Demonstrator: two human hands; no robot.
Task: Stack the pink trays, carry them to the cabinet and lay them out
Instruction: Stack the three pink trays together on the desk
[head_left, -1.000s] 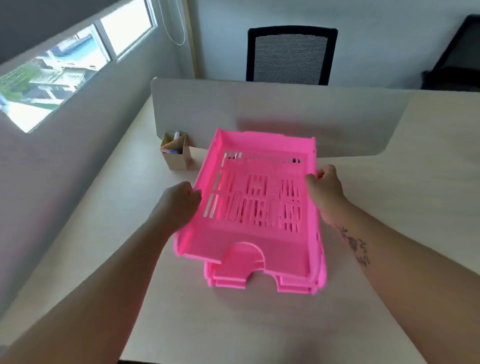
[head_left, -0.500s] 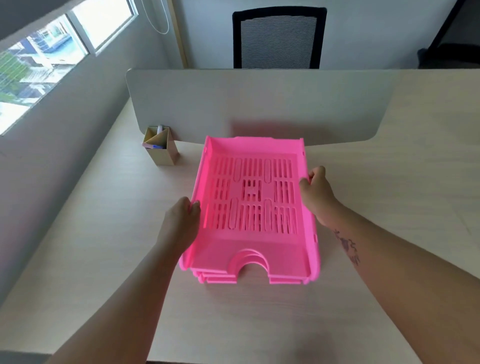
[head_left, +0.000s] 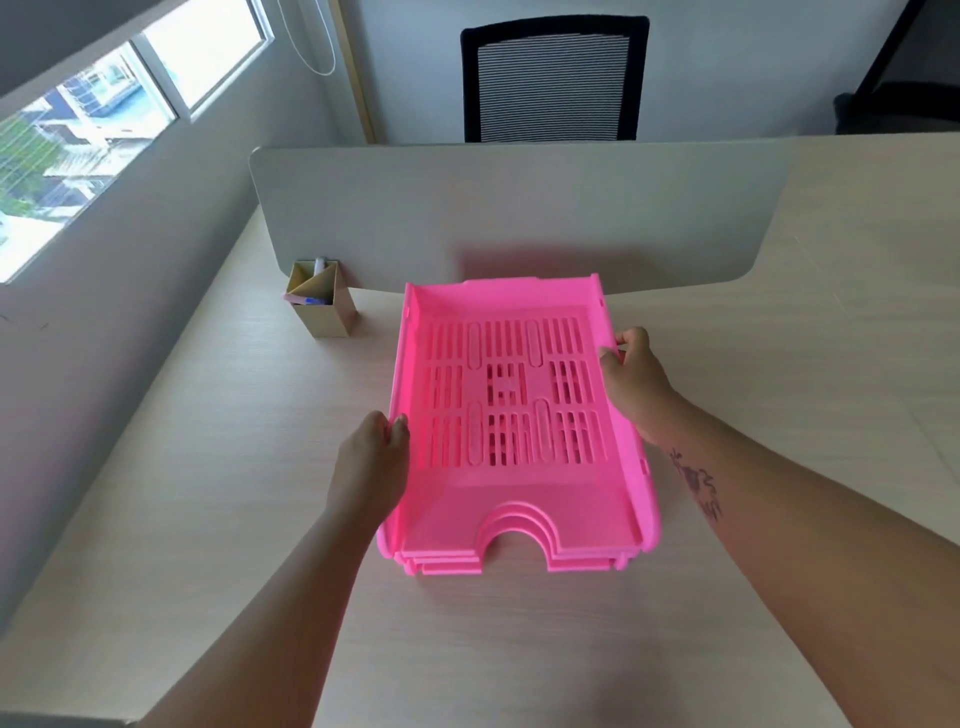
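The big pale counter (head_left: 208, 519) has a grey divider board (head_left: 519, 218) standing across it, with a black chair (head_left: 553, 78) behind. The pink trays (head_left: 514, 467) sit stacked on the counter (the top one has slots). The left hand (head_left: 371, 467) and right hand (head_left: 631, 379) each have a grip closed on a tray side. A small pen box (head_left: 324, 306) stands near the divider.

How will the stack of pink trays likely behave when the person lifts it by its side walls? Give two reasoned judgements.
The stack of pink trays is probably light: the floors are slotted thin plastic. It likely stays stiff, given the moulded walls. The nested trays might slide apart if tilted, since the left hand and right hand grip only the sides.
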